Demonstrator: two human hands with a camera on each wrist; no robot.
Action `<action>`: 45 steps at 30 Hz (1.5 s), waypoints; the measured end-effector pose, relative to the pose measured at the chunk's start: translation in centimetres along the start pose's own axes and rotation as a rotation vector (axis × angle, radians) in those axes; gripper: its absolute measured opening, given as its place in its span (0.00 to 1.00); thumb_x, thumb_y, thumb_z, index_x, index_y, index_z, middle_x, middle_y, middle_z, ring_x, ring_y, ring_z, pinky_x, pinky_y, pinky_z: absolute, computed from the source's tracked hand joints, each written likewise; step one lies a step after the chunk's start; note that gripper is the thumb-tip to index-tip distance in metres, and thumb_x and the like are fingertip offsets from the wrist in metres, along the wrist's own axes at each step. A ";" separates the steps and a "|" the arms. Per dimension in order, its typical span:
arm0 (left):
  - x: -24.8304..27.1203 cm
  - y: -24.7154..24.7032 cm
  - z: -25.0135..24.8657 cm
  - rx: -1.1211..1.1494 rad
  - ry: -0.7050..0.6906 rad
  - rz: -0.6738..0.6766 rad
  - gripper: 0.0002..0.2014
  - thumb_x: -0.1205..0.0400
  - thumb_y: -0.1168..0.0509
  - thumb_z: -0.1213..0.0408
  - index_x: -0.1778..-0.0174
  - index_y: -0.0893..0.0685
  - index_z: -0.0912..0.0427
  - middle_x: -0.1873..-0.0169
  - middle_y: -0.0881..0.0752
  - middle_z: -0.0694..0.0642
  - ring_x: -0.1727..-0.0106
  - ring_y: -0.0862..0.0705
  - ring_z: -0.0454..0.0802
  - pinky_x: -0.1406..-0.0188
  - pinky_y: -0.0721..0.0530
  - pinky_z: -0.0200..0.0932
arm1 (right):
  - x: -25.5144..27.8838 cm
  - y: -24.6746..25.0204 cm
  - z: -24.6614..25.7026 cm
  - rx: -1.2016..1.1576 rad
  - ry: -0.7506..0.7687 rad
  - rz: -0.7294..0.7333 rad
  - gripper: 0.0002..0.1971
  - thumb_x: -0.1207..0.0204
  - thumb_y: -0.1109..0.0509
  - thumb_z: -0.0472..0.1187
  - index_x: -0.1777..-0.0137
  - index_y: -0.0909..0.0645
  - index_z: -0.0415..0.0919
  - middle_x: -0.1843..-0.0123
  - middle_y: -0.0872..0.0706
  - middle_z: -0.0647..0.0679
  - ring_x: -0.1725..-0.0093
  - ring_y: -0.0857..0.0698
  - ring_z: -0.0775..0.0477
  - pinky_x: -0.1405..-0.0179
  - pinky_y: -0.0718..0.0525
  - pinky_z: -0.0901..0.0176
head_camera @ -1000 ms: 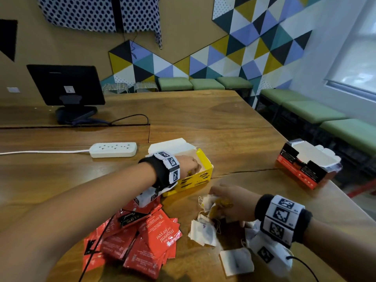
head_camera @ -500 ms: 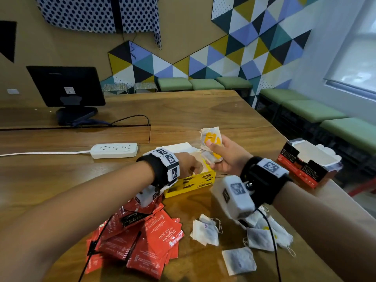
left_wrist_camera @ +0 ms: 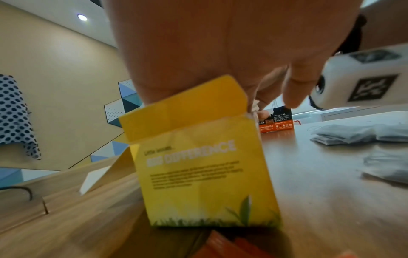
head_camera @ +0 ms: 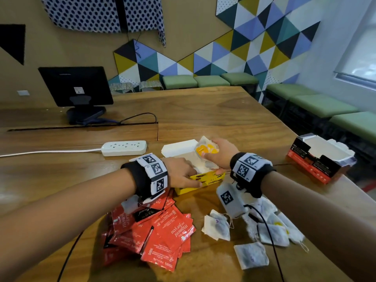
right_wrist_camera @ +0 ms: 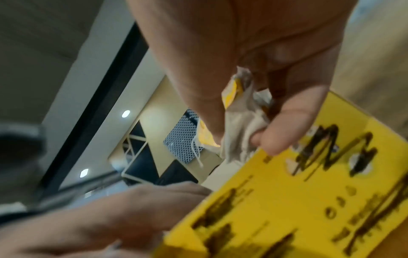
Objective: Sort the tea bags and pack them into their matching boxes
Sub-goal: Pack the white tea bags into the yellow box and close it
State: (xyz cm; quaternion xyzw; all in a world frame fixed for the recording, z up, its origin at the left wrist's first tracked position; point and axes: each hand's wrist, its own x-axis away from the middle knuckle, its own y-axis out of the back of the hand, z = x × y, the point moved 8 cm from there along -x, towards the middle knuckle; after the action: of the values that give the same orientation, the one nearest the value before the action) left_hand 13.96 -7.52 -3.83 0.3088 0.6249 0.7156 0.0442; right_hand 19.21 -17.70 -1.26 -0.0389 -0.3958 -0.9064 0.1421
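A yellow tea box [head_camera: 203, 180] [left_wrist_camera: 205, 174] [right_wrist_camera: 287, 209] stands open at the table's middle. My left hand [head_camera: 181, 174] grips its near rim, thumb on the front face. My right hand [head_camera: 217, 154] [right_wrist_camera: 243, 122] pinches a small bunch of white tea bags with yellow tags [head_camera: 206, 149] [right_wrist_camera: 238, 122] right over the box's opening. Red tea sachets [head_camera: 158, 231] lie piled near my left forearm. Loose white tea bags [head_camera: 252, 255] [left_wrist_camera: 353, 134] lie scattered at the near right. A red-and-black box [head_camera: 319, 157] [left_wrist_camera: 278, 122] stands open at the far right.
A white power strip [head_camera: 124, 147] with its cable lies behind the yellow box to the left. A black monitor [head_camera: 75, 88] stands at the back left. The table edge [head_camera: 352, 192] runs close past the red box, with green benches [head_camera: 325, 104] beyond.
My right hand gathered white tea bags from the near-right pile, lifted them and brought them down over the yellow box. My left hand stayed on the box.
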 end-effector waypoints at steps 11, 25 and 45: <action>-0.3 -0.9 -0.4 -0.147 -0.061 -0.065 0.23 0.16 0.48 0.47 0.29 0.28 0.55 0.31 0.23 0.57 0.29 0.28 0.57 0.32 0.25 0.57 | -0.1 -3.6 2.6 0.863 0.140 0.039 0.14 0.24 0.37 0.48 0.43 0.21 0.41 0.45 0.14 0.43 0.49 0.15 0.42 0.64 0.23 0.57; 0.7 1.4 0.4 0.019 0.009 -0.269 0.21 0.22 0.36 0.48 0.38 0.24 0.56 0.40 0.23 0.57 0.37 0.25 0.55 0.40 0.22 0.52 | 0.5 -2.9 2.3 0.725 0.266 0.175 0.15 0.22 0.43 0.39 0.49 0.14 0.42 0.48 0.12 0.44 0.47 0.15 0.39 0.49 0.15 0.52; 0.4 -2.0 -10.8 0.154 -0.228 -0.014 0.15 0.23 0.33 0.58 0.42 0.19 0.59 0.45 0.22 0.59 0.42 0.22 0.54 0.44 0.23 0.47 | 9.6 1.4 -8.6 0.813 0.324 0.342 0.20 0.23 0.34 0.38 0.32 0.23 0.51 0.33 0.19 0.50 0.35 0.21 0.48 0.33 0.24 0.54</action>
State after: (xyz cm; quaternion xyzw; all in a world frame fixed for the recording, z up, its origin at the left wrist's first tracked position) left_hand 7.64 -16.25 -5.79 0.3863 0.6710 0.6255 0.0963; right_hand 10.78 -27.10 -4.39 0.0973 -0.6794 -0.6360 0.3529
